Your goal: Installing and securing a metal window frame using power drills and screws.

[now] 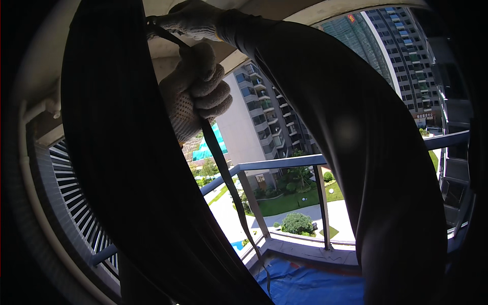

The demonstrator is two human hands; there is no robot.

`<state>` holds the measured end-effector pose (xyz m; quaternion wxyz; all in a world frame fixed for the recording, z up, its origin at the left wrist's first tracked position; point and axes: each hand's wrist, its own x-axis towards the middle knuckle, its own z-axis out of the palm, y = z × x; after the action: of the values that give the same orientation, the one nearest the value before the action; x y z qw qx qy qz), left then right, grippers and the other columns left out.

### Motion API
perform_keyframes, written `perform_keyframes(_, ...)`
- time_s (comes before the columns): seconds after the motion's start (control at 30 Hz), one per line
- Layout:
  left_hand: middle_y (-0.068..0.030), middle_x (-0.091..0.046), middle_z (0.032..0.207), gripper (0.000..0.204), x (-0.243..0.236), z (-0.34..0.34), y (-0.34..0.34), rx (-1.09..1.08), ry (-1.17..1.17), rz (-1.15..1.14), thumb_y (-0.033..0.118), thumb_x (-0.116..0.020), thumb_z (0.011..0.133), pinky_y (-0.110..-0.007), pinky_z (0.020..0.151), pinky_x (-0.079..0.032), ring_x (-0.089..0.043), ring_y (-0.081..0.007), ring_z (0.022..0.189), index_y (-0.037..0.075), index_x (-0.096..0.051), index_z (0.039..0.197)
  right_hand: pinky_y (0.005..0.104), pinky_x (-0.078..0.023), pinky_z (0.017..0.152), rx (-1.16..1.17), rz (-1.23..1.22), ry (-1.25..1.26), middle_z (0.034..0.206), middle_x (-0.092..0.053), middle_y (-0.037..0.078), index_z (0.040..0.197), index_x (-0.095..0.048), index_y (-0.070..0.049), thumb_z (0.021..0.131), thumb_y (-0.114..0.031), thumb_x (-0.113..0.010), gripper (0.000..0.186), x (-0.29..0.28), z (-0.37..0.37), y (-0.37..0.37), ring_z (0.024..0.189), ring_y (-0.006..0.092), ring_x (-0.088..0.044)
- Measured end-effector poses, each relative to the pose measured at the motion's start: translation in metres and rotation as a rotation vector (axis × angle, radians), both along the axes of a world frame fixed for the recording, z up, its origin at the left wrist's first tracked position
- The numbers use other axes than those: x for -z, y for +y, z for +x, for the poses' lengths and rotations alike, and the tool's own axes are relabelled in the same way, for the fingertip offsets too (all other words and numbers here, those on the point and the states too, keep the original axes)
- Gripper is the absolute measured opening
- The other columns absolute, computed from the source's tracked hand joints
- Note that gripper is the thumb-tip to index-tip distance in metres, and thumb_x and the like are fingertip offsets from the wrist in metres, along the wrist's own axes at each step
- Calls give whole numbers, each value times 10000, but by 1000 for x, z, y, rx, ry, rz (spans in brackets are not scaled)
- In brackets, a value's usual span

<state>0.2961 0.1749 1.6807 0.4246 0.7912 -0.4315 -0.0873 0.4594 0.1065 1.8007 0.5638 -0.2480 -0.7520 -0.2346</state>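
Observation:
My left hand (198,89), in a pale knitted work glove with a dotted palm, is closed in a fist round a dark flat strap (222,160). Below the fist the strap hangs down, narrowing towards a blue sheet. Its upper part slants from the fist to my right hand (190,23), gloved alike and raised near the ceiling. The right fingers are bent at the strap's upper end, partly hidden behind a broad black shape (117,127), which looks like my left sleeve. My right arm (351,122), in a black sleeve, arches across the view.
A metal railing (284,162) with posts borders the balcony. The blue sheet (305,279) covers the floor in the corner. White louvres (76,188) and a pale pipe (38,203) stand at left. Beyond the railing, far below, are lawns, paths and tall buildings (259,101).

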Motion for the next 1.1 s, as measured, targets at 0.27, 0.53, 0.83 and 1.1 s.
perform_keyframes(0.27, -127, -685, 1369, 462, 10, 15, -2, 102, 114, 20, 363, -416, 1181, -533, 1166, -483, -612, -316, 1343, 102, -526, 1546, 332, -494, 643, -310, -91, 35, 807, -690, 76, 965, -797, 21, 855, -430, -884, 473, 26, -6, 12, 719, 156, -599)
perform_keyframes(0.53, -137, -678, 1390, 481, 13, 49, -27, 204, 154, 77, 411, -369, 1193, -555, 1154, -484, -595, -316, 1367, 122, -521, 1547, 367, -538, 715, -179, 95, 1, 880, -742, 118, 1007, -807, 52, 846, -576, -873, 651, 16, 6, 10, 774, 198, -648)
perform_keyframes(0.83, -201, -655, 1400, 771, 84, 9, -24, -406, -189, -538, 666, -578, 1054, -587, 998, -564, -649, -387, 1283, 107, -484, 1577, 420, -537, 709, -250, -231, 138, 784, -694, 98, 1059, -789, 69, 943, -473, -828, 556, 35, 16, 1, 720, 229, -642)
perform_keyframes(1.1, -189, -682, 1295, 669, 51, -28, -5, -827, -703, -138, 589, -587, 1072, -535, 921, -566, -676, -343, 1168, 83, -537, 1507, 309, -286, 524, -559, -350, 150, 684, -438, -27, 874, -667, -75, 1014, -398, -744, 360, 55, -6, 66, 571, 97, -369)
